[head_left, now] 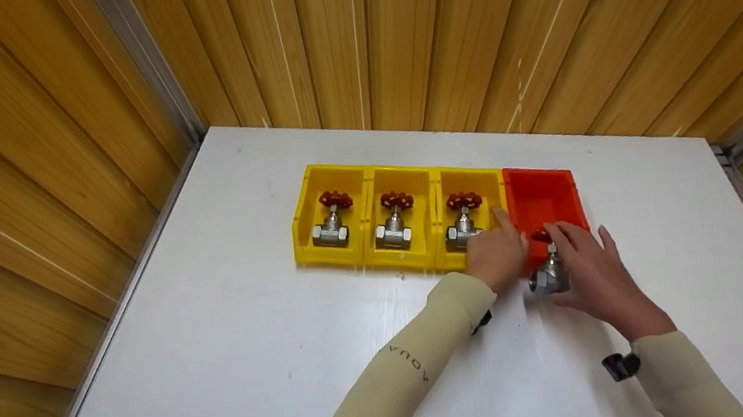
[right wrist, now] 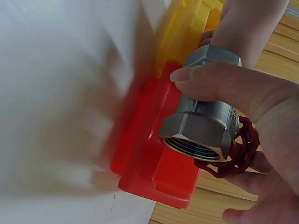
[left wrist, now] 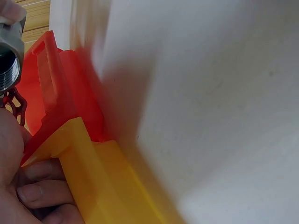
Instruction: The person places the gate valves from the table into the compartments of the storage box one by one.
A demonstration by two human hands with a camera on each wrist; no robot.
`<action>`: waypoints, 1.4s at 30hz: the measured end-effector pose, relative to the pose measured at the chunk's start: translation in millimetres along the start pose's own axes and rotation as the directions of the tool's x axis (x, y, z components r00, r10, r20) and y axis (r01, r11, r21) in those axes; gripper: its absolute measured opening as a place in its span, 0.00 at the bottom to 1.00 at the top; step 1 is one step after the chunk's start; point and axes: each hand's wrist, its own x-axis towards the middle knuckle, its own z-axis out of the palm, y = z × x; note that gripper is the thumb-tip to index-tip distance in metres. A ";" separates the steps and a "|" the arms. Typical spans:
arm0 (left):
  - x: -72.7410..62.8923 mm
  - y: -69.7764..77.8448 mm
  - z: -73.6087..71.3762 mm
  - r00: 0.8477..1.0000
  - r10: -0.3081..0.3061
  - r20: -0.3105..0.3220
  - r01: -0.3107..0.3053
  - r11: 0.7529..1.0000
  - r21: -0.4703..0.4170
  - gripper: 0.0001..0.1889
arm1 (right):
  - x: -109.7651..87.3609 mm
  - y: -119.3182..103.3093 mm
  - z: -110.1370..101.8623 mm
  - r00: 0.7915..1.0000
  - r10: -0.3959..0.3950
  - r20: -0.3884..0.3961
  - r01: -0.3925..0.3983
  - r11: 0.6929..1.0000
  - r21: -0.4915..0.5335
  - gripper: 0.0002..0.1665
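My right hand (head_left: 595, 269) grips a steel gate valve (right wrist: 198, 121) with a red handwheel (right wrist: 243, 151), over the front of the red bin (head_left: 540, 196). In the right wrist view the thumb lies across the valve body, and its threaded opening shows. My left hand (head_left: 499, 253) holds the side walls where the third yellow bin (head_left: 490, 183) meets the red one. Its curled fingers (left wrist: 42, 189) are inside the yellow bin in the left wrist view. Beside it, a similar valve (head_left: 464, 222) stands in that yellow bin, its lower part partly hidden by the hand.
Two more yellow bins to the left each hold an upright valve, the far-left valve (head_left: 331, 222) and the middle valve (head_left: 393, 223). All the bins stand in a row on a white table (head_left: 278, 369). Wood-look panels (head_left: 351, 41) rise behind and beside it.
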 end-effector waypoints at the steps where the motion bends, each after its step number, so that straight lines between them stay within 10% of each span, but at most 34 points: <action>1: 0.0 0.0 0.1 1.000 -0.002 0.003 0.002 1.000 -0.002 0.37 | 1.2 0.3 -0.2 1.000 0.002 0.004 -0.002 1.000 0.001 0.67; 42: 1.1 0.8 4.8 0.999 0.003 -0.041 -0.002 1.000 0.025 0.36 | 38.5 19.2 -2.9 0.999 0.031 0.033 -0.032 0.999 0.007 0.65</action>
